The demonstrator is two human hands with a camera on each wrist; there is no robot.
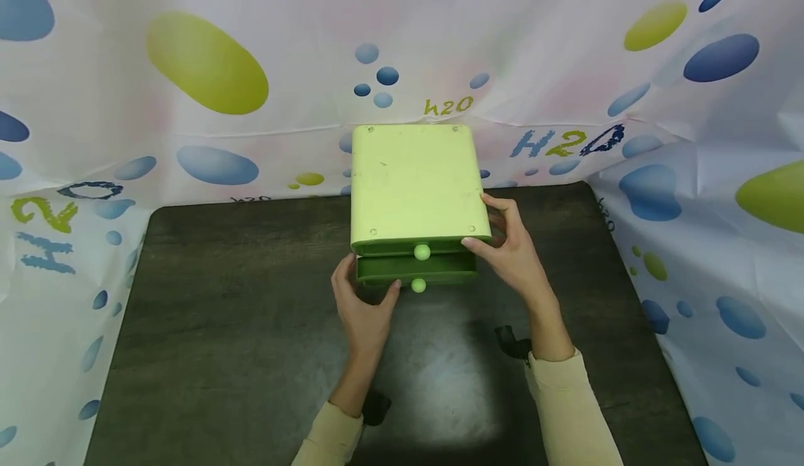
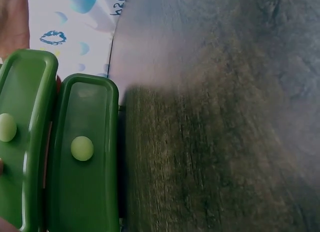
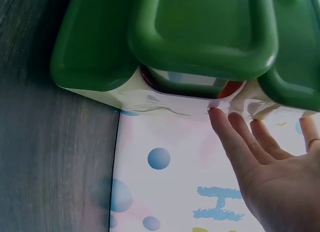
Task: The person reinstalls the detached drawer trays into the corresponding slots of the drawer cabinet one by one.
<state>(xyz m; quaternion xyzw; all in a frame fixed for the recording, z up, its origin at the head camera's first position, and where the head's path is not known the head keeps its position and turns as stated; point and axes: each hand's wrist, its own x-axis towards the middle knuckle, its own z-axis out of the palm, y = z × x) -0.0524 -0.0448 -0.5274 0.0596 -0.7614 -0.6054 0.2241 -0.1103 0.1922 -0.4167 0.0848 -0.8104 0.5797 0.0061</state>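
A small drawer cabinet (image 1: 414, 180) with a pale green top and dark green drawers stands at the table's back edge. Its middle drawer (image 1: 414, 271), with a round light green knob (image 1: 418, 285), sticks out past the others. My left hand (image 1: 364, 312) grips this drawer's left end, thumb on the front beside the knob. At the cabinet's front right corner, my right hand (image 1: 518, 257) holds the body, thumb at the front edge and fingers against the side wall. The bottom drawer (image 2: 85, 177) appears pushed in. What the drawers contain is hidden.
The dark wood-grain table (image 1: 239, 326) extends around the cabinet. A white sheet (image 1: 301, 54) printed with blue and green blobs hangs behind and at both sides. Dark wrist-camera mounts (image 1: 511, 344) show beside the forearms.
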